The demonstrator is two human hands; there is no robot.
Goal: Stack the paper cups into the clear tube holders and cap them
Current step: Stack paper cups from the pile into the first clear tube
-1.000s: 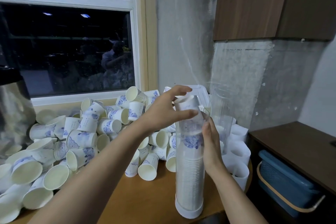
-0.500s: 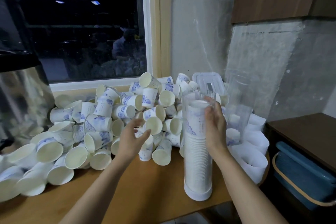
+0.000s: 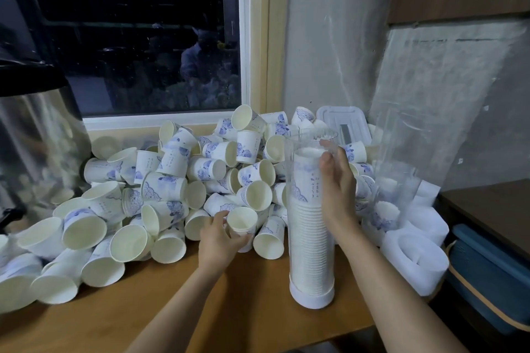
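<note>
Gripping a paper cup (image 3: 242,219) in the curled left hand (image 3: 219,239) at the front of the pile (image 3: 172,180); pressing the right hand (image 3: 338,192), fingers straight, against the clear tube (image 3: 311,252) standing nearly full on the table (image 3: 229,309); barely making out a second tube (image 3: 393,180) beyond

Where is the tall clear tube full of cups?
The tube stands right of centre in the head view, on the table, between the cup pile and the right hand.

cup pile (image 3: 177,189) left | tube (image 3: 311,218) right | stack inside tube
</note>
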